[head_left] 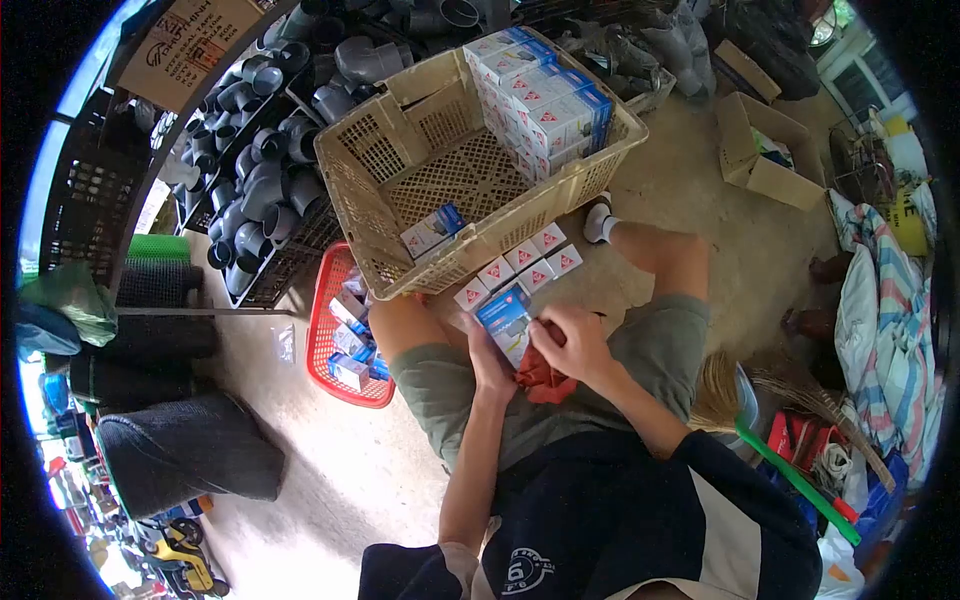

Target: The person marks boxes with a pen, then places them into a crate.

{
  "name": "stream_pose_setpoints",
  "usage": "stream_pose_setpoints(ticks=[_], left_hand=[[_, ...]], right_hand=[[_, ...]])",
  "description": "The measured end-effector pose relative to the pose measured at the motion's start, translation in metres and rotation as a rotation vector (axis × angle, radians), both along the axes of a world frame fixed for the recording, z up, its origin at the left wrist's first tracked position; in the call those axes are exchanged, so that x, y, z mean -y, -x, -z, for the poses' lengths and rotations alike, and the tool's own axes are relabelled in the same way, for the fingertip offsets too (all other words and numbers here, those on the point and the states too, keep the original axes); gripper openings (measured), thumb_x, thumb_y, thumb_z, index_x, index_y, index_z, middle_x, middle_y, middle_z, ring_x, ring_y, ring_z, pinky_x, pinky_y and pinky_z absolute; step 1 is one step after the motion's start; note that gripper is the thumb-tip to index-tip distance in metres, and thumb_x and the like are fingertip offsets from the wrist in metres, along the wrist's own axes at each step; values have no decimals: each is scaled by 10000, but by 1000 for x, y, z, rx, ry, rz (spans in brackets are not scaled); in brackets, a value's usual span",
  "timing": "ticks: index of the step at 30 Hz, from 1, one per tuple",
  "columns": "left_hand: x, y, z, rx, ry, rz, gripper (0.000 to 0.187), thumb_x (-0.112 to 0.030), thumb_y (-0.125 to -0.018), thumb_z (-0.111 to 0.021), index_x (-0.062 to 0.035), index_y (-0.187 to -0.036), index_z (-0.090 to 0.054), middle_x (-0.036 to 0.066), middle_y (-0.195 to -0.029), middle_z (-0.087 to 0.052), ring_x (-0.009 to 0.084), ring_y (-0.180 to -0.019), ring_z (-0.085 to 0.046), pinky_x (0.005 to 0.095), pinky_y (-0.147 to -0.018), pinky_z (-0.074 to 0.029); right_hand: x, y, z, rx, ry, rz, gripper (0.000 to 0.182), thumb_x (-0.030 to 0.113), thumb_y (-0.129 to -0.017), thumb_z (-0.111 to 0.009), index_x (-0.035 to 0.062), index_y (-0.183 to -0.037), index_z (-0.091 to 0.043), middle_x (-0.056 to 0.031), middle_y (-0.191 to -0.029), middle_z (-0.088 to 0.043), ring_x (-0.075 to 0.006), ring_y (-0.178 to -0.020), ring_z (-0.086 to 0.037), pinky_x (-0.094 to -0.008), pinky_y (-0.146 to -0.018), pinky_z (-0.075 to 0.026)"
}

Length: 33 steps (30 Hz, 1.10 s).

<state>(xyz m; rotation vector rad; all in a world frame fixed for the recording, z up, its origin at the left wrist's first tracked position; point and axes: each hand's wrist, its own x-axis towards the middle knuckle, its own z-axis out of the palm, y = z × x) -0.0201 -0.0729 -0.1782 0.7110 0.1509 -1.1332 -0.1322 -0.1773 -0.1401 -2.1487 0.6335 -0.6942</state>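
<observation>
A blue and white box (503, 318) is held upright between my hands above my lap. My left hand (490, 357) is wrapped along its left side. The fingers of my right hand (570, 342) are closed on a red cloth (545, 380), which touches the right side of the box. Just beyond, several small white boxes (524, 256) with red marks stand on the floor in rows. The large beige crate (480, 232) behind them holds stacked blue and white boxes (555, 105) at its right end and a loose one (432, 232) near its front wall.
A red basket (322, 345) with several blue and white boxes stands left of my leg. Black crates of grey pipe fittings (265, 190) fill the upper left. An open cardboard box (770, 150) is at the upper right, a broom (717, 392) at the right.
</observation>
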Motion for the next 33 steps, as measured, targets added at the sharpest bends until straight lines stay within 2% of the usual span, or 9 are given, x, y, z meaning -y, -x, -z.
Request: stream_pose_setpoints(ticks=[5,10,16,20,22,26,28,30,33], left_hand=[[-2,6,1,41,-215,173,657,-602,-1021,-382,-86,-1420,-466,103,-1343,-591,254,-1200,-603,410,-1027,-499],[-12,3,6,75,-14,166,543,-453,-1061,-376,-90,-1463,-426,118,-1362,-584,246,-1157,-635,409,-979,-540],[-23,-5,19,-190,413,266,603,-584,-1030,-352,-100,-1335,-542,99,-1208,-662,245,-1029,-672,418,-904,-561],[-11,-11,13,-83,-3,-45,562,-572,-1035,-362,-104,-1119,-662,96,-1032,-690,214,-992,-668,369,-869,-559],[-10,-16,35,-7,308,128,528,-544,-1044,-368,-110,-1181,-635,94,-1098,-677,222,-1013,-662,367,-882,-555],[-11,10,11,119,-17,220,639,-525,-1056,-348,-89,-1522,-344,76,-1473,-486,238,-1269,-557,381,-1044,-478],[-11,3,-3,71,64,181,647,-559,-1042,-352,-89,-1484,-403,85,-1436,-519,236,-1267,-558,393,-1046,-478],[-1,1,-12,-90,-44,-19,594,-591,-1027,-372,-87,-1267,-573,98,-1115,-693,233,-990,-684,385,-908,-553],[-9,-11,9,75,12,-73,621,-606,-1018,-385,-78,-1270,-595,102,-1118,-696,234,-943,-694,361,-861,-565]], right_hand=[[5,-33,-19,-2,119,-80,192,243,-874,-675,63,-843,-614,-127,-777,-648,-335,-679,-651,-434,-595,-514],[16,-63,-28,-14,0,107,200,233,-860,-683,42,-841,-626,-151,-796,-641,-368,-686,-629,-441,-616,-500],[-8,-44,-25,25,69,66,184,229,-880,-671,68,-824,-603,-133,-756,-605,-358,-673,-629,-443,-601,-493],[-28,-19,-33,-181,45,-149,219,255,-875,-678,71,-800,-586,-127,-742,-591,-349,-671,-621,-446,-600,-486],[-8,-32,-18,-99,50,-104,243,253,-879,-674,53,-787,-573,-132,-745,-590,-356,-677,-621,-446,-598,-486],[19,-62,-30,7,109,32,239,226,-882,-673,41,-774,-567,-135,-731,-574,-349,-668,-611,-436,-589,-480],[8,-56,-33,59,65,-34,226,215,-876,-680,44,-777,-571,-133,-721,-566,-345,-660,-606,-431,-586,-477],[-8,-41,-19,72,101,-104,193,196,-859,-695,63,-772,-585,-128,-721,-573,-331,-649,-603,-422,-583,-479],[-21,-12,-12,-39,17,-172,203,245,-878,-667,62,-826,-596,-141,-768,-623,-344,-683,-642,-448,-622,-517]])
